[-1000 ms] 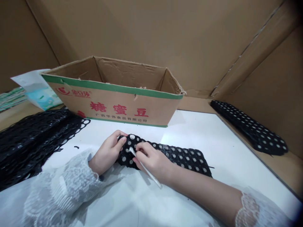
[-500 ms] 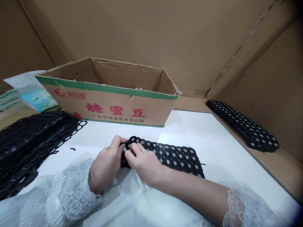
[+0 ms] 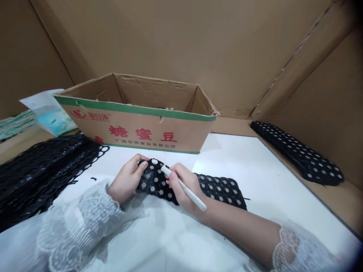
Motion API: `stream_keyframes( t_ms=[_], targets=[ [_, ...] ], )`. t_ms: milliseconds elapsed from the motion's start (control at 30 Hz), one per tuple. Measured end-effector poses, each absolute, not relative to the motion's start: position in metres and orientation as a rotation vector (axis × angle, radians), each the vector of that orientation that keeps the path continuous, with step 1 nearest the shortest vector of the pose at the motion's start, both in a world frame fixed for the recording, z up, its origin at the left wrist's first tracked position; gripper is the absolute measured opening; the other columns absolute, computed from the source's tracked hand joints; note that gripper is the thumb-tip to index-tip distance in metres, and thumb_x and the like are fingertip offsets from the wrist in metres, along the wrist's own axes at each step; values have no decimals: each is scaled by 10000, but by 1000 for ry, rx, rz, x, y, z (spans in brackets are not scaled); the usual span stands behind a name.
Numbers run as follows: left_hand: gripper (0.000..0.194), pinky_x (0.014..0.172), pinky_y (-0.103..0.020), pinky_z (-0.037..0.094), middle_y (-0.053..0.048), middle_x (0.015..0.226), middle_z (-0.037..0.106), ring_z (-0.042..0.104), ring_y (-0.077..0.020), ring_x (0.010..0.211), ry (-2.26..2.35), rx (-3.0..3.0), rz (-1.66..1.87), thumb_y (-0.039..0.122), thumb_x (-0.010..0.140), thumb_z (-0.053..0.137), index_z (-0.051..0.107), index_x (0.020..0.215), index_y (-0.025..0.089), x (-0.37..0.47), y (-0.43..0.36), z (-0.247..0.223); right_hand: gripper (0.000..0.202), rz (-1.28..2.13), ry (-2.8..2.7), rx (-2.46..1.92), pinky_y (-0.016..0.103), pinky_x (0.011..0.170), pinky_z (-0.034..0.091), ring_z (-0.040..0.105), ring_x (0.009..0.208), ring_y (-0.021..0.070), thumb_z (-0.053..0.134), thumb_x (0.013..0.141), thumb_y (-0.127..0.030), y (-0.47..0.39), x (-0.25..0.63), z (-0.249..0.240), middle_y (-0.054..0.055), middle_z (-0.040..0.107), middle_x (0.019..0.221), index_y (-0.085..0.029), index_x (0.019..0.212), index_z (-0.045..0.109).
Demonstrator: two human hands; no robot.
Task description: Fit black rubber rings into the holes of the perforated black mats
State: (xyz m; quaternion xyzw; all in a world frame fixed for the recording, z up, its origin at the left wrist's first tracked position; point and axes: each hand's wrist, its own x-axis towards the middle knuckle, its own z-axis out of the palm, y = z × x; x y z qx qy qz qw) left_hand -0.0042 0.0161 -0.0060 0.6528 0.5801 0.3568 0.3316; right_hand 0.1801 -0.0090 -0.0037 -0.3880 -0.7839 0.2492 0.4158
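A black sheet with rows of pale round dots (image 3: 217, 188) lies on the white board in front of me. My left hand (image 3: 129, 177) pinches its left end, thumb on top, and that end is lifted and bent. A white oval spot shows on the sheet's upper edge near the thumb. My right hand (image 3: 185, 187) grips a white pen-like stick (image 3: 193, 196), its upper end slanting toward my wrist. The stick's tip meets or hovers just over the sheet near that edge; I cannot tell which. My right hand hides the sheet's middle.
An open cardboard box (image 3: 136, 130) stands behind the sheet. Black perforated sheets (image 3: 36, 170) are heaped at the left, by a plastic packet (image 3: 53, 115). Another dotted black stack (image 3: 297, 153) lies at the right, along the cardboard wall (image 3: 320, 87).
My right hand has moved right, away from my left fingers, and the white stick now points at the sheet. The sheet's left end is raised more. The view has shifted slightly.
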Motion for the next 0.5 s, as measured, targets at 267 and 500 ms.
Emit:
stream_keyframes(
  t_ms=[267, 500],
  targets=[
    [303, 740, -294, 405, -16, 754, 569, 525, -187, 770, 1522, 1710, 932, 454, 771, 404, 505, 789, 170, -4, 19, -4, 169, 366, -2248, -898, 233, 642, 443, 512, 701, 117, 359, 866, -241, -5, 180, -8, 44, 514, 802, -174, 752, 464],
    [286, 660, -267, 402, 5, 725, 546, 505, -161, 699, 1479, 1673, 937, 444, 797, 407, 493, 818, 172, -4, 13, -2, 253, -40, -2429, -869, 189, 503, 400, 495, 610, 87, 328, 893, -281, -5, 176, -13, 42, 533, 814, -167, 779, 522]
  ],
)
